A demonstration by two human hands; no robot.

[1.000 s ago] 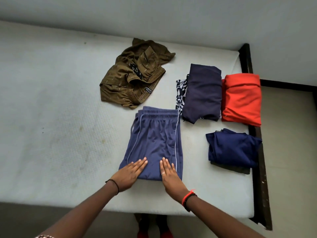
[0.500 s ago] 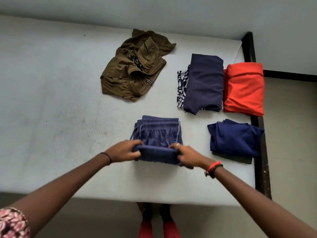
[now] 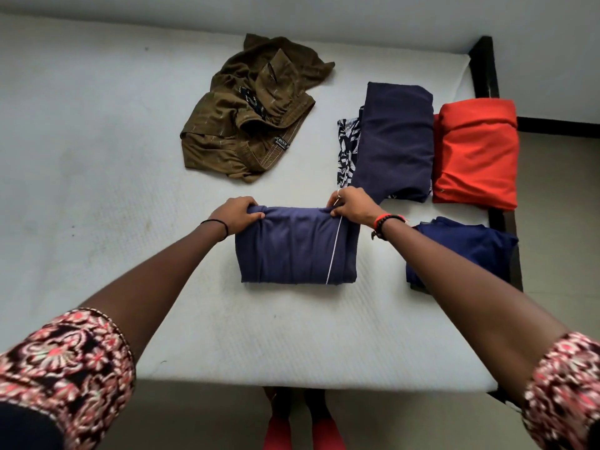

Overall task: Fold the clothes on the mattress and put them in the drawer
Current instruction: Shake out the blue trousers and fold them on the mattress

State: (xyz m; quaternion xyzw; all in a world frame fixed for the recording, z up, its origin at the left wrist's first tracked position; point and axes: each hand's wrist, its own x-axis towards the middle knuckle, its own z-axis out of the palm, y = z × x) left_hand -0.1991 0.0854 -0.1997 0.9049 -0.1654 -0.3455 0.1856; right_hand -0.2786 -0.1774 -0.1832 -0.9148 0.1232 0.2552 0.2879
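We are standing at the near edge of a white mattress (image 3: 97,190), which is lying against a pale wall (image 3: 292,14) and giving us a flat stretch to fold on. Our left hand (image 3: 238,213) is curling its fingers over the far left corner of the navy shorts (image 3: 292,248) and gripping the cloth there. Beyond those fingers, well apart, the olive-brown shorts (image 3: 250,115) are lying crumpled and unfolded; we are judging them to be the piece waiting its turn. The navy shorts are lying doubled over just this side of both sets of fingers, between our forearms, with the white side stripe running toward us.

Our right hand (image 3: 352,206) is pinching the far right corner where the stripe ends, fingers curled round the cloth. We are holding both corners at once, it seems, so that the top layer is landing square on the one beneath.

Past the right fingers, near them, a dark navy folded garment (image 3: 394,138) is sitting on a black-and-white printed one (image 3: 347,147). An orange folded garment (image 3: 475,154) is lying just beside these, by the dark bed frame (image 3: 483,69). To the right of our right wrist a blue folded garment (image 3: 467,248) is lying. We are probably grouping finished pieces here to gather them for the drawer, which is not showing.
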